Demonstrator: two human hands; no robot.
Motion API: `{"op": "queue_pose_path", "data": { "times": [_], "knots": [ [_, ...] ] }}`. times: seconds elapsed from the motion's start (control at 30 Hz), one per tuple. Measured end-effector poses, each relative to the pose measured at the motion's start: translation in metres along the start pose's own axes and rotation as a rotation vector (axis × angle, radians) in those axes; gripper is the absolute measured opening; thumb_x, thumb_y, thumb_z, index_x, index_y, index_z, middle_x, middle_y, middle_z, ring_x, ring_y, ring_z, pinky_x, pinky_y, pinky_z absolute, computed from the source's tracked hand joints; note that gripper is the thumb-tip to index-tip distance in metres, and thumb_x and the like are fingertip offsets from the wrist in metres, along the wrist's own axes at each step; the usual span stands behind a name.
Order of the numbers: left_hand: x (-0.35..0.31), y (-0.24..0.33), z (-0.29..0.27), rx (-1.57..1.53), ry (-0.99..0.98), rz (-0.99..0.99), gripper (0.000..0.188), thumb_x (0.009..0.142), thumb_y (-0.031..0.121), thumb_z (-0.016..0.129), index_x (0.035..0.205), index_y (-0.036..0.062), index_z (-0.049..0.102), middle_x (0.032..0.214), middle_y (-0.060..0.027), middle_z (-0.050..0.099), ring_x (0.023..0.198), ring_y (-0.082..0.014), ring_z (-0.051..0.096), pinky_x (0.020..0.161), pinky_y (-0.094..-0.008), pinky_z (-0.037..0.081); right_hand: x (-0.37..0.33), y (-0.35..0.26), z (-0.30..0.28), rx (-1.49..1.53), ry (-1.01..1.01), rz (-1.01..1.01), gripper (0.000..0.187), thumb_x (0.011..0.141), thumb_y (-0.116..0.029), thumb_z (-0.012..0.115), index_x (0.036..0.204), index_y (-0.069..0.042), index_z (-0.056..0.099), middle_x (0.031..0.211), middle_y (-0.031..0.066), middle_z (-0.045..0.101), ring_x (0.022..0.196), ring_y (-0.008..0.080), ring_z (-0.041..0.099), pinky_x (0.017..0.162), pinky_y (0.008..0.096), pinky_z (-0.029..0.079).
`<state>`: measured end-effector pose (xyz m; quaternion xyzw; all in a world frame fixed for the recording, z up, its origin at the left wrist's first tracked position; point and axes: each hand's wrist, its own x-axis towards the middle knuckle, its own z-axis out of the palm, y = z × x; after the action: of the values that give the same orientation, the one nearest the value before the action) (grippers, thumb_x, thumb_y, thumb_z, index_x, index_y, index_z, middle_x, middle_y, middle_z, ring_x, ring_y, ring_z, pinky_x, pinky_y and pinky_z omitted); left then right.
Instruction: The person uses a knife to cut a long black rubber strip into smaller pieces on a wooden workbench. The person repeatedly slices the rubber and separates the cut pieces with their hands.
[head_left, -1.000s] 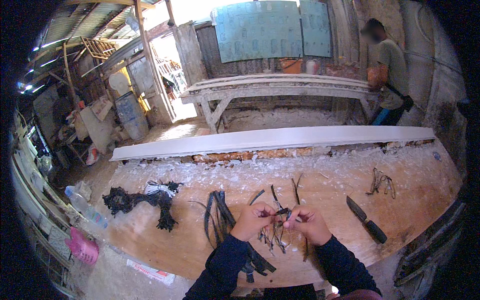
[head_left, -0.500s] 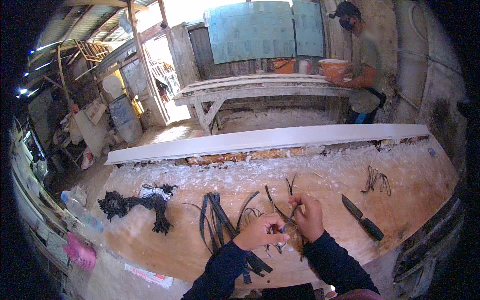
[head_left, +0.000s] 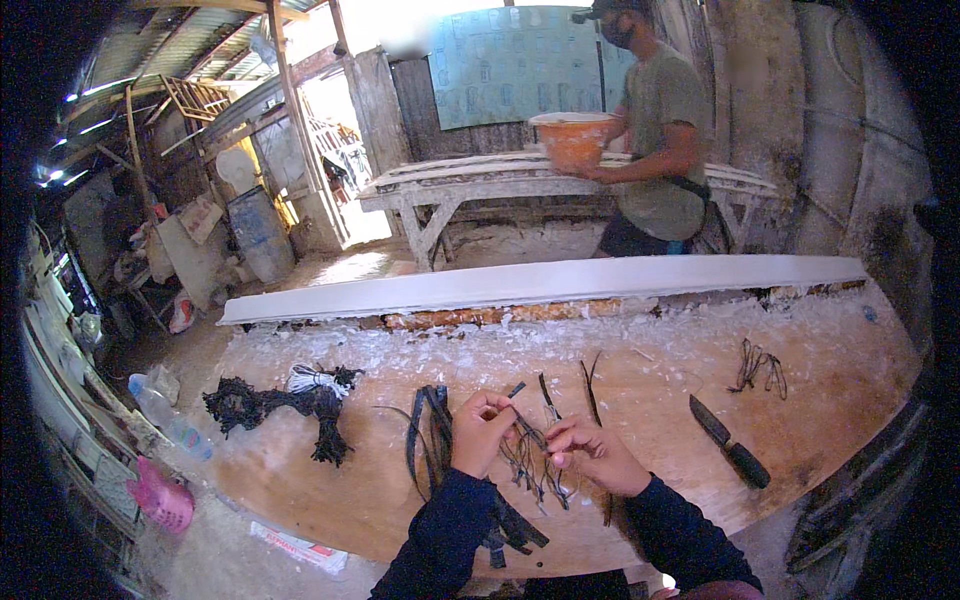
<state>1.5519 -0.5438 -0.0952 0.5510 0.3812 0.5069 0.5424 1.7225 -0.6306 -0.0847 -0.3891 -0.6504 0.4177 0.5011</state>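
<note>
Near the front of the wooden board, my left hand [head_left: 482, 436] and my right hand [head_left: 598, 458] pinch a thin dark strip [head_left: 531, 431] stretched between them. Under and between the hands lie thin tangled cords [head_left: 525, 473]. Flat black strips [head_left: 428, 430] lie beside my left hand, some passing under its forearm. Beyond my right hand is a forked black strip [head_left: 592, 392]. A knife with a black handle [head_left: 728, 440] rests farther right, with a small bundle of dark cord [head_left: 757, 367] behind it. Off to the left sits a black cord bundle [head_left: 285, 402] tied with white string [head_left: 318, 380].
A long white moulding [head_left: 540, 286] spans the board's far side, with white flakes in front. Behind it, a person [head_left: 665, 140] holds an orange bucket [head_left: 572, 140] at a whitened bench [head_left: 460, 183]. A pink basket [head_left: 160, 495] and plastic bottle [head_left: 155, 402] are at left.
My left hand has moved up and left, and my right hand slightly down and left, with the strip now between them. The person behind has moved left, lifting the orange bucket off the bench.
</note>
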Motion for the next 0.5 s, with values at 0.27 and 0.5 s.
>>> {"op": "queue_pose_path", "data": {
  "times": [0.27,0.5],
  "knots": [
    [0.0012,-0.0017,-0.0017,-0.057,-0.070,-0.023,0.010,0.070,-0.003,0.060,0.079,0.0010,0.057,0.067,-0.0038,0.058,0.056,-0.0104,0.054,0.051,-0.0220,0.044,0.0001,-0.0069,0.0010,0.175,-0.107,-0.008,0.014,0.074,-0.011,0.066,0.087,-0.006,0.063,0.092,0.0051,0.058,0.097,0.0173,0.051,0.089,0.0296,0.036],
    [-0.0033,0.0042,0.0010,-0.032,-0.239,-0.022,0.009,0.072,-0.002,0.062,0.080,0.0001,0.057,0.069,-0.0038,0.059,0.058,-0.0098,0.055,0.051,-0.0210,0.044,-0.0033,-0.0047,-0.0072,0.189,0.131,0.047,0.010,0.070,-0.002,0.067,0.072,-0.006,0.057,0.077,0.0022,0.056,0.079,0.0121,0.054,0.074,0.0242,0.041]
  ]
}}
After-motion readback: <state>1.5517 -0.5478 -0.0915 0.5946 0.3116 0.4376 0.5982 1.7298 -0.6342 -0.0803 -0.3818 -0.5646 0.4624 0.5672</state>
